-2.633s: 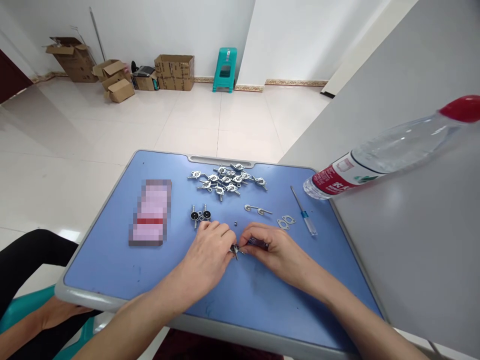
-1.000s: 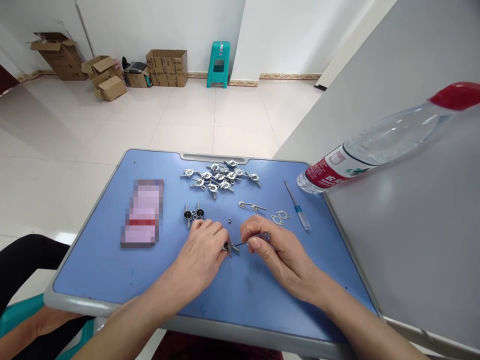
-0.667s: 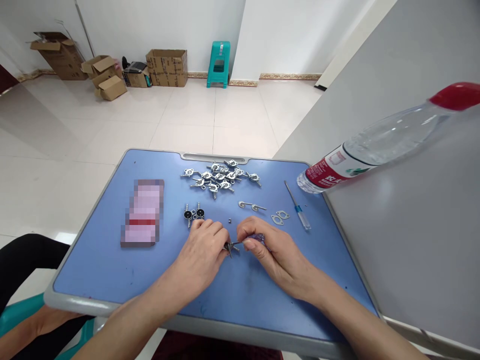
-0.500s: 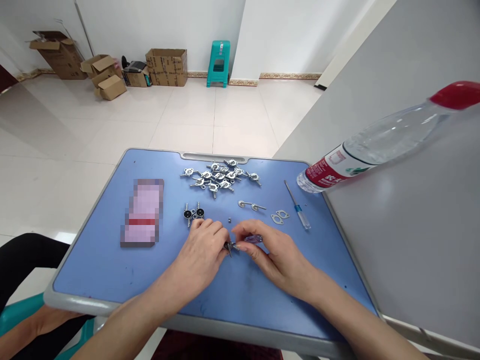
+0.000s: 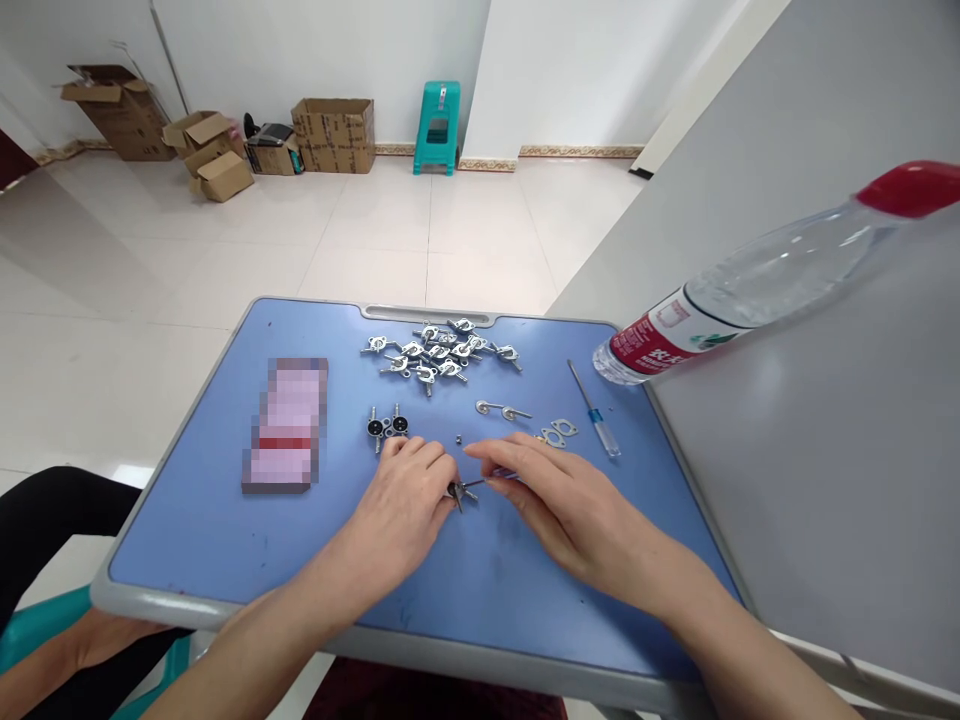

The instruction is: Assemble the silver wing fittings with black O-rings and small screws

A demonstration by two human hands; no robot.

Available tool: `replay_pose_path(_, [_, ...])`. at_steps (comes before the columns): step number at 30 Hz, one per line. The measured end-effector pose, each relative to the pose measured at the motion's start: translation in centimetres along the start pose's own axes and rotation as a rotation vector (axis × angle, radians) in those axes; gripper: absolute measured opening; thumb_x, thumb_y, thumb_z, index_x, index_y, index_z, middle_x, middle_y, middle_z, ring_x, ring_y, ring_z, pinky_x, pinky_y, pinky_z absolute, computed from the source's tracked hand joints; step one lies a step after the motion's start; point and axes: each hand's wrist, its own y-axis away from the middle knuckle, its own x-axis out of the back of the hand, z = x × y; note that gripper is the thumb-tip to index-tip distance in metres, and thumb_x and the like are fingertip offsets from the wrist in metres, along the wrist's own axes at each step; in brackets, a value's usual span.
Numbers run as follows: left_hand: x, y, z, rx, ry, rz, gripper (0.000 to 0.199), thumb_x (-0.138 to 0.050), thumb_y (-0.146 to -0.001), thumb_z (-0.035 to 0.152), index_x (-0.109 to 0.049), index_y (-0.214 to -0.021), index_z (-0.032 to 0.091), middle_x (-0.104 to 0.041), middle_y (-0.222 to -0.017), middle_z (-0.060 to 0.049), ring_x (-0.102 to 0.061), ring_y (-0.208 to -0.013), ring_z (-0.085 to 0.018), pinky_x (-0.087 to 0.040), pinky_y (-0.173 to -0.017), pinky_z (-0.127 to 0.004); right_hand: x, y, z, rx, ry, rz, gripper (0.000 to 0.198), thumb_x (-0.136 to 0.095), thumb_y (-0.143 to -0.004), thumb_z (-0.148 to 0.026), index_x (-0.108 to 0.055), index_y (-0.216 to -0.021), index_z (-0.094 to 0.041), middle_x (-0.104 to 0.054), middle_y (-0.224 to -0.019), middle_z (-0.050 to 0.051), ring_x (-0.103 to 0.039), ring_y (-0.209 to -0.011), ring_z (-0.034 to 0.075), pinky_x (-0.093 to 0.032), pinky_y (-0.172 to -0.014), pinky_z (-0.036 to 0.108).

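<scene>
My left hand (image 5: 411, 492) is closed on a small metal valve (image 5: 460, 495), whose end and thin stems stick out past the fingertips. In my right hand (image 5: 574, 505) is a small screwdriver (image 5: 475, 483); its thin shaft reaches the valve, while the fingers mostly cover its handle. Just beyond the hands lies a tiny metal piece (image 5: 459, 440). Two valve bodies with black round faces (image 5: 387, 427) are beside my left knuckles. Two levers with round discs (image 5: 504, 411) and flat ring plates (image 5: 555, 436) lie beyond my right hand.
Several assembled valves (image 5: 439, 352) form a pile at the table's far side. A blue-handled screwdriver (image 5: 596, 415) and a water bottle (image 5: 675, 335) stand to the right. A blurred pink pack (image 5: 289, 410) lies left. Another person's arm (image 5: 75, 645) shows at lower left.
My right hand has turned over the screwdriver and shifted slightly right, so the shaft shows more and the handle less. My left hand keeps its hold on the valve.
</scene>
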Motion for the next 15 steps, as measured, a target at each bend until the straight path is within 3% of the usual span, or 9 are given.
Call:
replay_pose_path(6, [0.07,-0.14,0.06,0.008,0.01,-0.008,0.014,-0.052,-0.088,0.004,-0.053,-0.083,0.018,-0.056,-0.082,0.0,-0.05,-0.08,-0.018,-0.037,-0.082,-0.035,-0.75,-0.18,0.17,0.126,0.133,0.09,0.018,-0.041,-0.099,-0.015,-0.056,-0.108,-0.015,-0.066,-0.084,0.008,-0.061,-0.07,0.017,-0.05,-0.059,0.029])
replay_pose_path(11, [0.25,-0.08,0.12,0.02,0.022,-0.016,0.017,-0.053,-0.085,0.002,-0.052,-0.081,0.018,-0.058,-0.085,0.0,-0.05,-0.082,-0.018,-0.037,-0.083,-0.035,-0.07,0.04,-0.44,0.026,0.011,-0.018,0.036,-0.033,-0.097,-0.01,-0.045,-0.13,-0.016,-0.064,-0.1,0.011,-0.062,-0.085,0.019,-0.054,-0.067,0.031])
replay_pose_path(15, [0.27,0.07,0.16,0.015,0.015,-0.025,0.016,-0.05,-0.087,0.003,-0.052,-0.082,0.018,-0.057,-0.084,0.0,-0.05,-0.081,-0.017,-0.037,-0.082,-0.035,-0.9,-0.04,-0.17,0.055,0.063,0.099,0.03,-0.035,-0.099,-0.013,-0.05,-0.124,-0.019,-0.065,-0.081,0.003,-0.061,-0.069,0.015,-0.05,-0.06,0.026])
